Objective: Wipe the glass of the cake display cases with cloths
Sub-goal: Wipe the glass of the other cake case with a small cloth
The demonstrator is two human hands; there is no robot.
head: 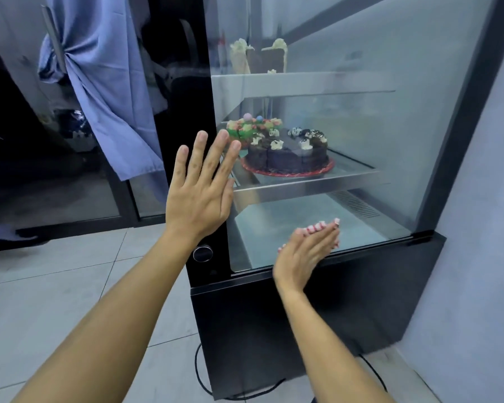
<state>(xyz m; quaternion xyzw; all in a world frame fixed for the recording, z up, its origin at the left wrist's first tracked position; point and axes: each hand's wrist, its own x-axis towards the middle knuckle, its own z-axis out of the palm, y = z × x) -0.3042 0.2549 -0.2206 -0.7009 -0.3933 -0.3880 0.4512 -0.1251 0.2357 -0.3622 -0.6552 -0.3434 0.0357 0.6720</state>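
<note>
A: Two bare hands reach toward a cake display case; the left hand is raised flat at the case's front corner post, fingers straight and slightly fanned, holding nothing; is it on the glass?

B: Hard to say; it overlaps the dark post and the edge of the side glass, but touching or just short of it, I cannot tell.

A: And the right hand?

B: Low down, edge-on near the bottom rim of the same pane; fingers straight and close together, painted nails showing; empty too.

A: So no cloth in either hand?

B: None; the one piece of fabric in view is a blue cloth draped and knotted on a door handle to the left, well apart from both hands; whether it is meant for wiping is a guess.

A: What sits behind the glass?

B: A chocolate cake on a red board on the middle shelf, a green decorated cake behind it, slices on the top shelf; my reading is that wiping has not started, and a cloth must be fetched first.
</note>
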